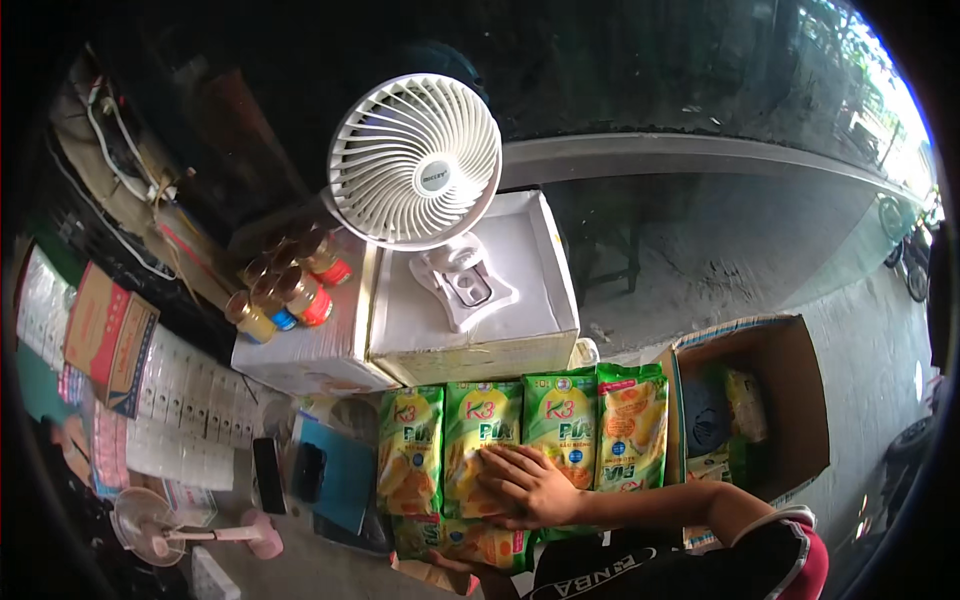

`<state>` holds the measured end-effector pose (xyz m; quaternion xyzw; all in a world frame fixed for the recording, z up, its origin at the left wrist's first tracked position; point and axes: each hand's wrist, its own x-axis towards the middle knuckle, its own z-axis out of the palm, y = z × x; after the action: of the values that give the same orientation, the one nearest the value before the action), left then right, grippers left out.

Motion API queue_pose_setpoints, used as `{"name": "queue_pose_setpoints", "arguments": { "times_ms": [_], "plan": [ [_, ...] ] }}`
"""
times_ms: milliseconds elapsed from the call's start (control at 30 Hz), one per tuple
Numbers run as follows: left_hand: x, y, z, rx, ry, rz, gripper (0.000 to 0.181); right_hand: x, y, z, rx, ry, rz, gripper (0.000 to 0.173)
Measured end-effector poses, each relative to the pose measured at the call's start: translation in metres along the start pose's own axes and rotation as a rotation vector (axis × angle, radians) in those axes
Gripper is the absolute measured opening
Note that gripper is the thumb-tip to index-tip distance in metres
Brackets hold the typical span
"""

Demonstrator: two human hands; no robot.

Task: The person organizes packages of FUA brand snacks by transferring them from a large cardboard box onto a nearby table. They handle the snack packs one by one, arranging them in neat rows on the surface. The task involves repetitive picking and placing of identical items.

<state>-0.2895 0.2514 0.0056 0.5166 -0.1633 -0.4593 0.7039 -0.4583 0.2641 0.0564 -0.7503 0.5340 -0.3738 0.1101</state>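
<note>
My right hand [534, 486] lies flat, palm down, on a green-and-yellow plastic snack pack [480, 420], the second from the left in a row. Similar packs stand beside it: one at the left end [410, 457], one to the right [561, 412] and one at the right end [632, 420] with its print upside down. In front of the row, another pack [480, 546] lies crosswise. My left hand [450, 562] is at this pack's lower edge, mostly hidden, so its grip is unclear.
A white fan [415, 165] stands on a foam box [480, 360]; several jars [304, 296] are to its left. An open cardboard box [787, 420] is at right. Left are a phone [268, 475], a blue folder [341, 469], a pink fan [259, 534] and plastic-wrapped stacks [191, 390].
</note>
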Motion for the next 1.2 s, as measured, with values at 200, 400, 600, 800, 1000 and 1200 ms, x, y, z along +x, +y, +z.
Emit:
{"name": "queue_pose_setpoints", "arguments": {
  "times_ms": [200,400,600,800,1000,1200],
  "plan": [
    [0.001,0.0,0.003,0.056,-0.032,-0.025,0.065,-0.003,0.002,0.01,0.011,0.057,-0.021,0.058],
    [-0.007,-0.002,0.002,0.06,-0.078,-0.053,0.068,-0.01,0.003,0.007,-0.021,0.024,-0.014,0.053],
    [-0.023,-0.006,-0.016,0.032,-0.161,-0.108,0.072,-0.013,0.003,0.006,0.021,0.118,-0.084,0.053],
    [-0.039,0.034,-0.047,0.103,-0.365,-0.328,0.076,-0.02,-0.003,0.012,-0.084,0.105,-0.114,0.05],
    [-0.004,0.011,-0.101,0.242,-0.376,-0.397,0.071,-0.039,0.008,0.003,-0.091,0.162,-0.007,0.03],
    [-0.042,-0.026,-0.136,-0.14,-0.493,-0.454,0.054,-0.143,0.004,-0.102,-0.068,0.436,0.223,0.016]
  ]
}}
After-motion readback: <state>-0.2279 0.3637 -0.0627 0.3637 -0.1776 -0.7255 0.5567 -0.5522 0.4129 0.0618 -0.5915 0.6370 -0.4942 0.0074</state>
